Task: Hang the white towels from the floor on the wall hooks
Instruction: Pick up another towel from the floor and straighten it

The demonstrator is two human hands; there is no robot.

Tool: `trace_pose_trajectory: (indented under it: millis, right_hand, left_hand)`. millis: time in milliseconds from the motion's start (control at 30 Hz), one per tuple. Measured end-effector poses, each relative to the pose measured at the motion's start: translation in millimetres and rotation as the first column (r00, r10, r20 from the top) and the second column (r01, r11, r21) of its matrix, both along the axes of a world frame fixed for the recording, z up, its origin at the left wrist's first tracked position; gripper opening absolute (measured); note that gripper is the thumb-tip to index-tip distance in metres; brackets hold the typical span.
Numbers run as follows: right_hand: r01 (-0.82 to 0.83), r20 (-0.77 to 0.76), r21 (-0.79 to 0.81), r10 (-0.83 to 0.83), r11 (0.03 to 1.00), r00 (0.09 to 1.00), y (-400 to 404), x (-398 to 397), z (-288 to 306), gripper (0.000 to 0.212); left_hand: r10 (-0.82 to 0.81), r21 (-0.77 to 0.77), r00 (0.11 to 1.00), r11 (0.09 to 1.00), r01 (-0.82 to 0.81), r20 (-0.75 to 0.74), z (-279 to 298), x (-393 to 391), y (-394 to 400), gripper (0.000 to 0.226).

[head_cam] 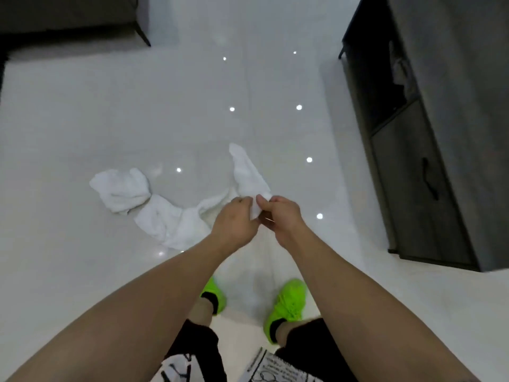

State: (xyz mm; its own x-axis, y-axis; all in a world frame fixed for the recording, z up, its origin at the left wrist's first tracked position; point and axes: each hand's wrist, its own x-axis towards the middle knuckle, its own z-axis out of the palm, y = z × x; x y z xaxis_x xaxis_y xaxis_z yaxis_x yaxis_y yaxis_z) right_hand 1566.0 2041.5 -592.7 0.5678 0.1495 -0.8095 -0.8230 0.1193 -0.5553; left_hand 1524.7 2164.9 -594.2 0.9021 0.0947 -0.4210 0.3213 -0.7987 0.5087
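Both arms are stretched forward and down, bare to above the elbow, and they come together in front of the body. The left hand [234, 220] shows its back to the camera, with the fingers curled under and the fingertips close to the thumb, pinching a piece of the white towel [254, 208]. The right hand [283, 216] is just beside it, almost touching, also with the fingers bent, and its thumb and first finger pinch the same piece from the other side. Both wrists are slightly bent inward.

Prob. a home: glossy tiled floor [110, 106], dark cabinet [413, 161].
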Motion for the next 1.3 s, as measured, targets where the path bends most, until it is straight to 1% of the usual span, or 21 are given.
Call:
trace_pose_trajectory:
  millis: [133,233,267,333,400,467,533,567,600,633,667,700,733,800,900,1000,1067,1167,1233,1267,1300]
  right_hand:
    - [0.027,0.143,0.017,-0.029,0.999,0.989,-49.6,26.7,136.5,0.025]
    - [0.074,0.27,0.013,-0.074,0.997,0.96,-97.0,56.0,216.5,0.019]
    - [0.091,0.317,0.01,-0.09,0.996,0.944,-114.1,64.8,239.6,0.019]
    - [0.122,0.421,-0.01,-0.107,0.992,0.901,-150.9,79.1,280.4,0.016]
    - [0.169,0.53,-0.085,-0.099,0.982,0.842,-188.3,87.7,312.9,0.012]
    - [0.235,0.623,-0.196,-0.064,0.952,0.78,-223.1,94.1,337.0,0.028]
    - [0.238,0.665,-0.375,0.081,0.896,0.742,-250.6,101.3,353.8,0.047]
    - [0.225,0.664,-0.482,0.185,0.847,0.725,-262.2,106.1,360.1,0.051]
    - [0.212,0.648,-0.581,0.288,0.786,0.705,-272.7,112.1,365.3,0.047]
    - [0.201,0.623,-0.657,0.373,0.727,0.687,-282.4,119.5,369.6,0.037]
    - [0.192,0.599,-0.707,0.431,0.681,0.675,-291.1,127.3,373.9,0.026]
    - [0.183,0.581,-0.735,0.466,0.653,0.667,-299.2,136.4,377.4,0.016]
    - [0.179,0.573,-0.747,0.482,0.641,0.663,-307.4,146.3,380.7,0.012]
    - [0.199,0.58,-0.751,0.485,0.629,0.655,-323.1,170.4,386.9,0.018]
    - [0.252,0.59,-0.769,0.5,0.588,0.634,-345.8,220.1,397.9,0.027]
    - [0.238,0.54,-0.821,0.57,0.518,0.62,-366.6,284.6,407.3,0.021]
    - [0.199,0.462,-0.874,0.628,0.444,0.627,-379.6,329.1,412.9,0.017]
    - [0.173,0.313,-0.948,0.696,0.266,0.646,-397.0,392.3,422.2,0.021]
    - [0.241,0.291,-0.955,0.699,0.173,0.653,-407.0,434.3,435.5,0.019]
    - [0.287,0.311,-0.945,0.694,0.155,0.649,-411.2,454.9,444.5,0.018]
    - [0.342,0.355,-0.926,0.685,0.163,0.636,-415.2,474.9,454.2,0.018]
  left_hand:
    - [-0.108,0.086,0.985,0.992,0.097,0.137,129.6,41.0,-40.3,0.012]
    - [-0.213,0.151,0.932,0.973,0.175,0.292,212.7,84.7,-81.8,0.01]
    - [-0.239,0.155,0.912,0.968,0.197,0.333,237.8,97.5,-98.1,0.01]
    - [-0.24,0.11,0.888,0.971,0.214,0.391,281.7,119.7,-133.3,0.013]
    - [-0.224,0.063,0.862,0.973,0.22,0.454,318.3,137.4,-166.6,0.017]
    - [-0.218,0.025,0.837,0.971,0.238,0.501,349.5,152.5,-195.7,0.02]
    - [-0.206,-0.026,0.822,0.966,0.258,0.532,374.4,165.7,-219.8,0.019]
    - [-0.205,-0.039,0.814,0.963,0.268,0.544,384.5,172.6,-230.8,0.015]
    - [-0.213,-0.034,0.801,0.96,0.279,0.56,393.3,179.8,-240.7,0.01]
    - [-0.235,-0.009,0.779,0.955,0.295,0.582,401.0,187.4,-249.5,0.009]
    - [-0.273,0.038,0.752,0.949,0.314,0.6,407.3,196.1,-256.6,0.014]
    - [-0.317,0.1,0.728,0.94,0.326,0.607,412.6,206.2,-261.8,0.018]
    - [-0.352,0.16,0.709,0.932,0.325,0.611,416.8,218.1,-265.5,0.02]
    - [-0.37,0.231,0.685,0.929,0.29,0.628,421.9,246.8,-269.7,0.02]
    - [-0.334,0.235,0.654,0.943,0.237,0.679,425.7,298.6,-274.8,0.02]
    - [-0.315,0.237,0.621,0.949,0.208,0.717,426.7,358.0,-280.8,0.015]
    - [-0.298,0.242,0.616,0.954,0.174,0.73,428.7,400.9,-281.0,0.01]
    - [-0.294,0.261,0.621,0.954,0.146,0.727,433.4,460.9,-278.1,0.009]
    - [-0.263,0.254,0.62,0.961,0.105,0.739,442.7,500.8,-276.5,0.011]
    - [-0.246,0.251,0.62,0.964,0.081,0.745,449.5,520.1,-276.4,0.013]
    - [-0.24,0.257,0.615,0.964,0.062,0.751,458.3,538.9,-277.1,0.013]
